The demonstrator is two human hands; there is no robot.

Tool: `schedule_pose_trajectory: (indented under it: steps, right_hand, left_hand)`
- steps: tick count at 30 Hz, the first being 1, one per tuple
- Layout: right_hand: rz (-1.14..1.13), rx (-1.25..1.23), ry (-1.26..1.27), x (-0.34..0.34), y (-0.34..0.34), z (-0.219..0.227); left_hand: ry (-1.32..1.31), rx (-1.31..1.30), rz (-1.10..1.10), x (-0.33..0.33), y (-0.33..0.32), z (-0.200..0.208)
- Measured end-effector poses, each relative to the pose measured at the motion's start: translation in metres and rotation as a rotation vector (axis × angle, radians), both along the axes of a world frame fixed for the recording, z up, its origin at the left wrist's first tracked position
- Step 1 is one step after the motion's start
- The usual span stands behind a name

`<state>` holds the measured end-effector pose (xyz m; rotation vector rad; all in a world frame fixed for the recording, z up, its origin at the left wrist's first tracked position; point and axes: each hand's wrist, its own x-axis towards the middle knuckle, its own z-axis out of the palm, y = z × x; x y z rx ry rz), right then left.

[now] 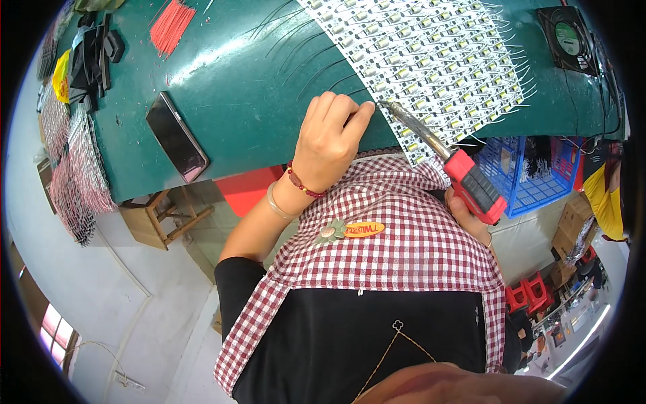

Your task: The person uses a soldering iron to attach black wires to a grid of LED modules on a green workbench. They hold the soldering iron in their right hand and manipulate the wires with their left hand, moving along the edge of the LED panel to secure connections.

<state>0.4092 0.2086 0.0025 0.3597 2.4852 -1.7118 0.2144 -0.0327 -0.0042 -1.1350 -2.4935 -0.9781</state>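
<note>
My left hand (330, 138) rests on the green table (249, 87) with its fingers curled and pinched together, fingertips touching the near-left corner of a sheet of white LED strips (431, 60). Whether something thin sits between the fingertips I cannot tell. My right hand (468, 215) is mostly hidden behind the red and black handle of a soldering iron (471, 182), which it grips. The iron's metal tip (393, 111) points at the same corner of the sheet, right beside my left fingertips. Thin wire leads stick out along the sheet's right edge.
A dark phone (176, 137) lies on the table to the left. A bundle of red wires (171, 27) lies at the far left. A black fan (568, 39) stands at the far right. A blue basket (531, 175) and a wooden stool (158, 219) sit below the table.
</note>
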Motion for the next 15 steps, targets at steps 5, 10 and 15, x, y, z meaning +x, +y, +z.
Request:
schedule_pose_trajectory:
  steps: [5,10,15]
  right_hand:
    - [0.011,0.06,-0.053,0.003,0.001,0.001]
    - [-0.044,-0.186,-0.096,0.015,0.01,-0.004]
    - [-0.044,-0.425,-0.091,0.012,0.009,-0.001]
  left_hand:
    - [0.008,0.013,0.008,0.0,0.001,0.0]
    - [0.011,0.006,0.011,0.001,0.0,0.0]
    - [0.027,0.003,0.003,0.0,0.001,-0.002]
